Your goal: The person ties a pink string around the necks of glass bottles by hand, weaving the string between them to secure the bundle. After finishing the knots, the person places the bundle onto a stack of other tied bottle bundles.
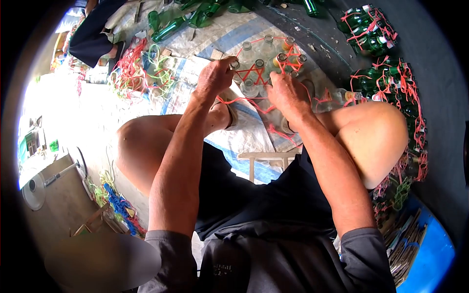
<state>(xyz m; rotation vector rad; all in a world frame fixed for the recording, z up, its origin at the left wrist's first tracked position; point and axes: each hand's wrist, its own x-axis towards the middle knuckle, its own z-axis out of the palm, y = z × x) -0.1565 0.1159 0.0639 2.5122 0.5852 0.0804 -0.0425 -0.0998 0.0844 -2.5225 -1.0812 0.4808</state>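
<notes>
Hands (251,88) both closed on red string (254,73) among clear bottles (266,53); shirt lettering (222,268) unreadable.

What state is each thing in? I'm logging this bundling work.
Clear bottles: upright, grouped, laced with red string.
Red string: stretched between bottle necks.
Left hand: gripping a bottle neck.
Right hand: on the string.
Green bottle bundles: tied.
Loose green bottles: lying down.
</notes>
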